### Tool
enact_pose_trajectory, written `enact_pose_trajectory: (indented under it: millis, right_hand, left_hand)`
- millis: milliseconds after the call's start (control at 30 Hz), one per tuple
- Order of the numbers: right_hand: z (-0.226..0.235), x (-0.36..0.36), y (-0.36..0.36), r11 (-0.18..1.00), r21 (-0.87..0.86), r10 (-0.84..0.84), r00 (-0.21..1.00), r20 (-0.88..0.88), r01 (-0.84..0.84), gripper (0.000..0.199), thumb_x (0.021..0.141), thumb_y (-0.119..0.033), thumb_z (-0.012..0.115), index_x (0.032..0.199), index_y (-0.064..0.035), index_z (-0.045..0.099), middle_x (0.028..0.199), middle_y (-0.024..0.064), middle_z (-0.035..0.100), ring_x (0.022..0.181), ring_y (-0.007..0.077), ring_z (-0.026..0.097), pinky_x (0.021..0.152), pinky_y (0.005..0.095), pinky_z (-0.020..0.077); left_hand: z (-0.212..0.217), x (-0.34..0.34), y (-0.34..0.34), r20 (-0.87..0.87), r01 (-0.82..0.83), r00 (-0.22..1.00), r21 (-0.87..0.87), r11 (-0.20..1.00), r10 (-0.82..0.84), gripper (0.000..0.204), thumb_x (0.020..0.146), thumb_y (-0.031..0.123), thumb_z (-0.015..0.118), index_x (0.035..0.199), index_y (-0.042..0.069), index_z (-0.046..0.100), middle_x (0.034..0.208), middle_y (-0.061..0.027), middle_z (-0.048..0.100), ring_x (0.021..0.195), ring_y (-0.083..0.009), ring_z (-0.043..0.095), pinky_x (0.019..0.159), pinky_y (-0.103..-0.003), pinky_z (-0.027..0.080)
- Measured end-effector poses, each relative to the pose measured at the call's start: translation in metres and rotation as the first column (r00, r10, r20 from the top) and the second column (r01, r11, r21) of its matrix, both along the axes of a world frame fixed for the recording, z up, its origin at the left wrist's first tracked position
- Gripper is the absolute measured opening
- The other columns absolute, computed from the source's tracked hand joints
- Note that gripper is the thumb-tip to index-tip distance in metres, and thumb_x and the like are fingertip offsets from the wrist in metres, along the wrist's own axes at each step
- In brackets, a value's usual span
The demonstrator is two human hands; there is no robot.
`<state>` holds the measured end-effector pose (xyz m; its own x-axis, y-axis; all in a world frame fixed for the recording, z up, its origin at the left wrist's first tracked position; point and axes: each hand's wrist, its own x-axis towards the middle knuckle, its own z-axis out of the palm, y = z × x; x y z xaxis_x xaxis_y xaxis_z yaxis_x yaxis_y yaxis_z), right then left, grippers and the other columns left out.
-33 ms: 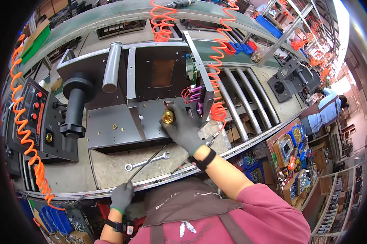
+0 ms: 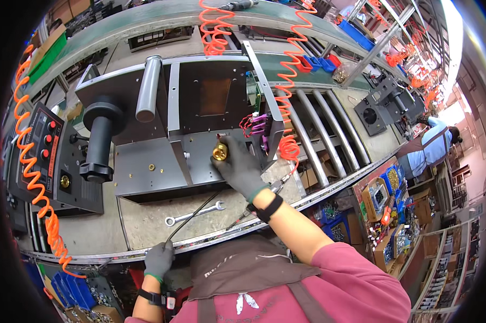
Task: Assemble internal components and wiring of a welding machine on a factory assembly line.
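Observation:
My right hand (image 2: 242, 167), in a grey glove, reaches over the metal floor of a dark grey machine frame (image 2: 140, 185). Between its thumb and fingers is a round, brass-coloured fitting (image 2: 220, 152). My left hand (image 2: 159, 259), also gloved, is at the bench's front edge, closed around the end of a thin black cable (image 2: 192, 215). From there the cable slants up to the frame's lower front edge, where its far end is lost to view. It passes over a combination wrench (image 2: 194, 214) lying on the bench. Purple parts with red wires (image 2: 259, 127) sit right of my right hand.
A black spool holder (image 2: 100, 140) and a metal tube (image 2: 149, 89) stick out of the frame. Left of it stands a control box (image 2: 49, 156) with red buttons. Orange coiled hoses (image 2: 289, 86) hang down. Rollers (image 2: 323, 129) lie to the right; a co-worker (image 2: 428, 142) is beyond.
My right hand has shifted slightly down and left, tilting the brass fitting so more of its end shows. My left hand has moved slightly left with the cable, which now bows more.

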<state>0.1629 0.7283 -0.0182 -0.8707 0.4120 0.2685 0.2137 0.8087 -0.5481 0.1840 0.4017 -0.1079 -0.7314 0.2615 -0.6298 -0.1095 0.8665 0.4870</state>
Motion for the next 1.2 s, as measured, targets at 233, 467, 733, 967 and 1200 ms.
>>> enact_pose_trajectory:
  millis: [233, 467, 733, 967, 1200]
  right_hand:
    - [-0.008, 0.008, 0.005, 0.994, 0.112, -0.028, 0.977, 0.210, 0.004, 0.052, 0.080, -0.017, 0.058, 0.128, -0.0099, 0.039, 0.110, 0.0167, 0.057, 0.096, 0.0358, 0.058, 0.079, 0.0459, 0.0476]
    - [0.009, 0.076, 0.002, 0.998, 0.055, -0.017, 0.990, 0.139, 0.009, 0.039, 0.083, -0.013, 0.059, 0.119, -0.0036, 0.049, 0.080, 0.0129, 0.064, 0.073, 0.0309, 0.064, 0.067, 0.0410, 0.0502]
    - [0.025, 0.134, 0.006, 0.743, -0.659, 0.155, 0.988, -0.006, -0.121, 0.040, 0.086, -0.006, 0.060, 0.123, 0.0014, 0.048, 0.097, 0.0059, 0.059, 0.087, 0.0083, 0.055, 0.076, 0.0251, 0.0469]
    - [0.096, 0.169, 0.009, 0.255, -0.958, -0.097, 0.989, 0.107, 0.129, 0.032, 0.086, -0.011, 0.058, 0.116, -0.0009, 0.053, 0.100, 0.0108, 0.063, 0.078, 0.0120, 0.060, 0.063, 0.0195, 0.0440]
    - [0.094, 0.106, -0.013, 0.986, -0.097, 0.097, 0.939, -0.330, -0.136, 0.029, 0.081, -0.004, 0.061, 0.110, -0.0040, 0.059, 0.091, 0.0109, 0.063, 0.073, 0.0222, 0.059, 0.063, 0.0303, 0.0463]
  left_hand:
    - [0.035, -0.001, 0.005, -0.607, 0.236, 0.730, -0.207, 0.949, -0.314, 0.032, 0.084, 0.034, 0.059, 0.101, 0.007, 0.062, 0.086, -0.0147, 0.062, 0.081, -0.0311, 0.062, 0.071, -0.043, 0.048]
    - [0.106, -0.021, 0.109, -0.696, 0.626, 0.691, 0.441, 0.643, -0.194, 0.024, 0.080, 0.014, 0.065, 0.103, 0.007, 0.062, 0.094, -0.0126, 0.061, 0.085, -0.0284, 0.061, 0.071, -0.035, 0.049]
    - [0.125, -0.042, 0.220, -0.940, 0.939, 0.124, 0.007, 0.343, -0.319, 0.025, 0.081, 0.020, 0.062, 0.104, 0.010, 0.059, 0.091, -0.0109, 0.058, 0.091, -0.0295, 0.055, 0.079, -0.040, 0.046]
    - [0.103, -0.054, 0.214, -0.827, 0.858, 0.471, 0.350, 0.375, -0.306, 0.008, 0.084, 0.016, 0.059, 0.090, 0.012, 0.061, 0.077, -0.0111, 0.055, 0.074, -0.0314, 0.055, 0.067, -0.043, 0.043]
    - [0.079, -0.043, 0.202, -0.769, 0.753, 0.618, 0.519, 0.404, -0.162, 0.010, 0.085, 0.016, 0.058, 0.089, 0.007, 0.060, 0.077, -0.0129, 0.054, 0.072, -0.0313, 0.055, 0.062, -0.041, 0.044]
